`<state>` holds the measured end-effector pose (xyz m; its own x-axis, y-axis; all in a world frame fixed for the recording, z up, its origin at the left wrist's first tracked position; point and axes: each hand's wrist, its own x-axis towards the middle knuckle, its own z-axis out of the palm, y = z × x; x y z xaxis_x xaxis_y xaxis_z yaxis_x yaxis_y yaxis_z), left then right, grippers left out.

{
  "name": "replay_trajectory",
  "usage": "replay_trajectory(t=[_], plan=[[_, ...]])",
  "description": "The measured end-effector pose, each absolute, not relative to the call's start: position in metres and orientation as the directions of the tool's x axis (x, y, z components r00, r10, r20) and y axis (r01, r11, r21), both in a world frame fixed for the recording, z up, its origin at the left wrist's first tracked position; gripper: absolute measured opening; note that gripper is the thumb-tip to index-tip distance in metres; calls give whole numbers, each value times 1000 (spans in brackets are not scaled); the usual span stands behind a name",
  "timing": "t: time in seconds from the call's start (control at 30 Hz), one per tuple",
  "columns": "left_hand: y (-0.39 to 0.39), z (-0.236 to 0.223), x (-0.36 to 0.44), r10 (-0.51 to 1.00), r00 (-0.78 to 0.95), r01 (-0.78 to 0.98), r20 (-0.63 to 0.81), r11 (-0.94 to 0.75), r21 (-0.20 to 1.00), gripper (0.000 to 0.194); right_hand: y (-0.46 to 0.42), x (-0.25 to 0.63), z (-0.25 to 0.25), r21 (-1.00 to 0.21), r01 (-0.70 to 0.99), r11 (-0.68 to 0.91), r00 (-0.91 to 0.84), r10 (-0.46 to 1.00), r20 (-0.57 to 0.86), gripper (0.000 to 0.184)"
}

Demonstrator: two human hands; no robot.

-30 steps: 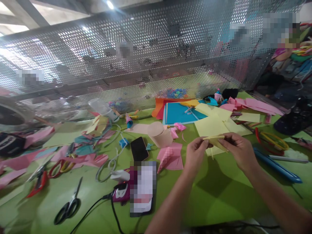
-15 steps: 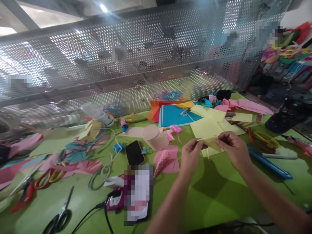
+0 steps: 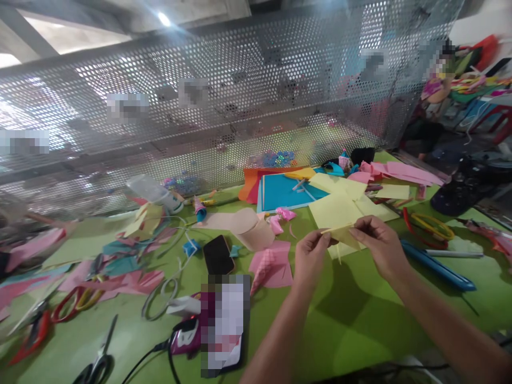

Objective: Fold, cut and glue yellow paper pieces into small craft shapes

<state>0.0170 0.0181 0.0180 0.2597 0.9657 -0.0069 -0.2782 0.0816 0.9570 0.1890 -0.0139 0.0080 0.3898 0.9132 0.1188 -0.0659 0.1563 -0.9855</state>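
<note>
Between my two hands is a folded piece of yellow paper, raised over the green table. My left hand pinches its left end between thumb and fingers. On the right end, my right hand has a similar pinch, with the thumb along the near side. Behind the hands lie larger yellow paper sheets, partly over a blue sheet. A pink paper cone rests on a pink square left of my left hand. The underside of the folded piece is hard to make out.
A blue cutter-like tool lies right of my right arm. Black scissors, a phone, a purple corded device and paper scraps cover the left. A perforated metal screen stands along the back edge.
The view has shifted slightly, so the table's things sit a little further left. Both hands keep their pinch on the yellow paper, with hardly any movement.
</note>
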Motion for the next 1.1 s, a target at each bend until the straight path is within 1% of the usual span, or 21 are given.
replay_trajectory(t=[0.23, 0.33, 0.57, 1.1], plan=[[19, 16, 16, 965, 264, -256, 1, 69, 964, 24, -14, 190, 5, -980, -117, 161, 396, 913, 102, 34], [18, 15, 15, 964, 267, -221, 3, 58, 974, 23, -15, 190, 5, -975, -142, 173, 387, 916, 106, 35], [17, 17, 15, 964, 266, -170, 14, 33, 985, 20, -15, 190, 7, -982, -171, 80, 288, 957, 28, 36], [16, 16, 14, 961, 273, -140, 29, 10, 990, 19, -15, 189, 8, -990, -92, 105, 337, 939, 68, 32]])
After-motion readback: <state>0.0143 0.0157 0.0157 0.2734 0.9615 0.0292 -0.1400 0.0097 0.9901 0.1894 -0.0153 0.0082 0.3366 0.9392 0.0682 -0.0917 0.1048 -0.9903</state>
